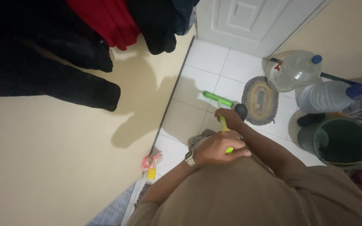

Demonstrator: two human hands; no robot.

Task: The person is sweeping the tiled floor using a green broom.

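Looking down from the head camera, both hands are wrapped round a yellow-green mop handle (224,124) that slants away over the white tiled floor (206,56). The left hand (219,147), with a metal wristwatch (190,158) on its wrist, is clenched on the near end of the handle, close to the person's beige shirt (248,196). The right hand (230,117) grips the same handle further along, fingers curled round it. Beyond that hand the green mop head (216,98) lies flat on the tiles, out in the open part of the floor and angled towards the foot of the cream wall (63,167).

Just beside the mop head, on its right, lies a small oval rug (259,99) with a dark border. Past the rug, along the right-hand wall, two large clear water bottles (295,69) with blue caps crowd the floor, one standing and one lying on its side. Nearer the person on that side stands a dark green bucket (342,141), close by the right forearm, with thin metal wires poking over it.

A white door (252,21) closes off the far edge of the floor. Dark and red clothes (105,21) hang over the cream wall at the upper left. Small pink and yellow items (151,163) sit at the base of that wall, near the left elbow; what they are cannot be told.
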